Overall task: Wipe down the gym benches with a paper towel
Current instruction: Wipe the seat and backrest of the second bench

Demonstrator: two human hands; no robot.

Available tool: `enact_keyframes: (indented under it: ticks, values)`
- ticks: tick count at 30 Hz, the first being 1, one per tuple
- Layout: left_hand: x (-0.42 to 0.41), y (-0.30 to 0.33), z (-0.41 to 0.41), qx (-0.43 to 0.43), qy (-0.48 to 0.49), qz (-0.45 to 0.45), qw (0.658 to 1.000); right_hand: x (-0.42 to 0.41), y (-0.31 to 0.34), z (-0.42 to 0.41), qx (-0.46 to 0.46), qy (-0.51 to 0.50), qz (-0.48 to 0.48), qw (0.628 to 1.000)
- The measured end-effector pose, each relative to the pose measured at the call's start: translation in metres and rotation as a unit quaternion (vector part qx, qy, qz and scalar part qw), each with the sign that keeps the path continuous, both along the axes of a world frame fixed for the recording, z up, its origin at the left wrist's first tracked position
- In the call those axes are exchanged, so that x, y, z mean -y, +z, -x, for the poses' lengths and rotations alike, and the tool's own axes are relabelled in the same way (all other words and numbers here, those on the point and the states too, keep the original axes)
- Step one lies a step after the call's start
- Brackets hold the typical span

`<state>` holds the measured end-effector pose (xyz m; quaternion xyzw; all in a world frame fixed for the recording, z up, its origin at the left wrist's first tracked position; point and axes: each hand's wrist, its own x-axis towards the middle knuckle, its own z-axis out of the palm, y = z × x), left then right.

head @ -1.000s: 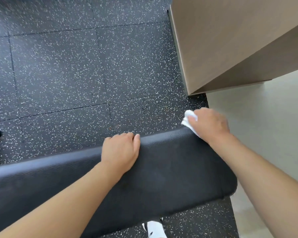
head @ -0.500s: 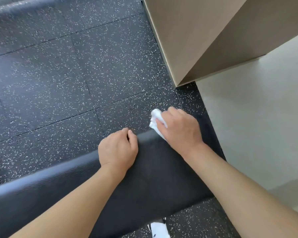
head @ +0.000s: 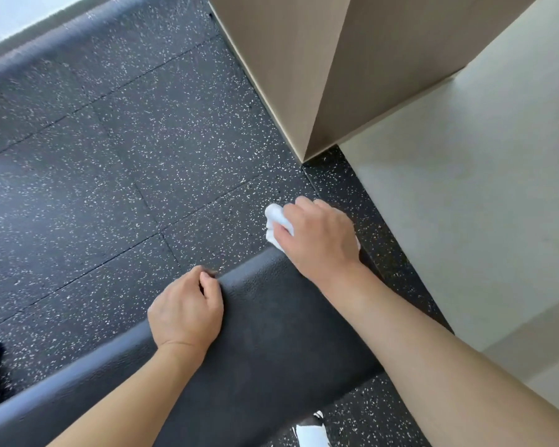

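1. Left side first: my left hand (head: 188, 312) is parked on the far edge of the black, pebble-textured padded gym bench (head: 271, 333). The fingers are curled over that edge and gripping it, with the thumb lying on top. Its job is just to brace me, so I'd say keep it planted and let the other arm do the travelling.

2. Middle: there's a wide strip of pad between my two hands. My guess is it wants wiping next, in overlapping passes rather than random dabs, because that grainy vinyl probably holds sweat in the texture.

3. Right side: my right hand (head: 320, 240) is down at the far right corner of the bench, fingers closed around a crumpled white paper towel (head: 276, 225). Most of the wad is tucked under my palm and only a puff sticks out on the left, past my knuckles. It looks pressed onto the rounded corner of the pad, but I can't tell how much paper is actually touching.

4. Tip for this bit: corners and rolled edges get skipped. I'd wrap the towel over the lip and drag it along the edge, not just skim the flat top.

5. Flattening the wad a bit would cover more per pass. Balled up tight, only a small patch does the work.

6. Further right there's a tan wood-look cabinet (head: 271, 59) standing on the black speckled rubber floor (head: 110, 156) near that corner, so I'd watch my knuckles on long strokes.
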<state>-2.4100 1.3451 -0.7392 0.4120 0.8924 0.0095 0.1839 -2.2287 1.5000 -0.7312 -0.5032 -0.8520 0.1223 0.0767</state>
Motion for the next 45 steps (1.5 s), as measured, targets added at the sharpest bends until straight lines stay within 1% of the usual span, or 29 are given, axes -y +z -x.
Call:
enact_keyframes:
  ticks: [2, 4, 5, 7, 8, 9, 11, 13, 15, 16, 18, 21, 25, 26, 27, 28, 30, 31, 33, 36, 39, 43, 45]
  values:
    - [-0.001, 0.001, 0.000, -0.002, 0.001, -0.002, 1.000, -0.027, -0.004, 0.018, 0.070, -0.026, 0.114, 0.991]
    - [0.000, 0.001, 0.000, -0.006, 0.005, -0.005, 1.000, -0.056, -0.010, 0.027, 0.150, -0.042, 0.233, 0.960]
    - [0.000, 0.001, -0.001, -0.006, 0.006, -0.007, 1.000, -0.067, -0.013, 0.028, 0.175, -0.044, 0.282, 0.942]
    - [-0.001, 0.001, -0.001, -0.007, 0.007, -0.010, 1.000, -0.077, -0.017, 0.027, 0.178, -0.045, 0.339, 0.923]
    - [-0.001, 0.001, -0.001, -0.010, 0.007, -0.010, 1.000, -0.077, -0.017, 0.024, 0.160, -0.051, 0.345, 0.923]
    - [-0.001, 0.000, -0.001, -0.011, 0.005, -0.009, 1.000, -0.074, -0.015, 0.017, 0.136, -0.061, 0.335, 0.930]
    - [-0.001, 0.000, 0.000, -0.007, 0.003, -0.002, 1.000, -0.060, -0.010, -0.005, 0.080, -0.077, 0.277, 0.954]
    - [0.000, -0.001, 0.001, -0.002, 0.004, 0.002, 1.000, -0.035, -0.004, -0.032, -0.023, -0.117, 0.202, 0.972]
    - [0.001, -0.002, 0.001, -0.003, 0.002, -0.002, 1.000, -0.006, 0.006, -0.055, -0.124, -0.178, 0.152, 0.964]
    - [0.001, -0.002, 0.001, -0.001, -0.001, -0.005, 1.000, 0.006, 0.008, -0.063, -0.145, -0.191, 0.128, 0.962]
    - [0.000, -0.002, 0.000, 0.006, -0.007, -0.007, 1.000, 0.019, 0.004, -0.067, -0.146, -0.201, 0.098, 0.964]
    - [-0.003, -0.001, 0.002, 0.006, -0.007, 0.000, 1.000, -0.004, -0.008, -0.052, -0.110, -0.232, 0.102, 0.961]
    - [-0.004, 0.003, 0.000, 0.010, -0.004, 0.002, 1.000, -0.045, -0.020, -0.040, -0.075, -0.230, 0.197, 0.950]
    - [-0.004, 0.003, 0.000, 0.008, 0.000, 0.002, 1.000, -0.049, -0.019, -0.038, -0.072, -0.224, 0.208, 0.949]
    - [-0.005, 0.002, 0.001, 0.005, 0.002, 0.002, 1.000, -0.049, -0.016, -0.037, -0.071, -0.213, 0.199, 0.954]
    - [-0.004, 0.001, 0.001, 0.001, 0.002, 0.002, 1.000, -0.043, -0.012, -0.038, -0.061, -0.196, 0.164, 0.965]
    - [-0.003, 0.000, 0.000, -0.005, 0.005, 0.001, 1.000, -0.022, -0.006, -0.044, -0.048, -0.150, 0.058, 0.986]
    - [-0.003, -0.001, -0.001, -0.005, 0.009, -0.001, 1.000, -0.007, -0.004, -0.047, -0.053, -0.126, 0.018, 0.990]
    - [-0.004, -0.001, -0.002, -0.004, 0.013, -0.003, 1.000, 0.021, -0.004, -0.050, -0.070, -0.089, -0.026, 0.993]
    - [-0.003, -0.002, -0.001, 0.000, 0.010, 0.006, 1.000, 0.054, -0.005, -0.039, -0.104, -0.078, -0.051, 0.990]
    - [-0.002, -0.002, -0.001, 0.005, 0.007, 0.010, 1.000, 0.068, -0.004, -0.027, -0.119, -0.097, -0.060, 0.986]
    - [-0.002, -0.001, 0.000, 0.009, 0.000, 0.006, 1.000, 0.067, -0.001, -0.025, -0.114, -0.098, -0.062, 0.987]
    - [-0.001, 0.000, 0.000, 0.011, -0.001, 0.004, 1.000, 0.070, 0.004, -0.022, -0.100, -0.078, -0.064, 0.990]
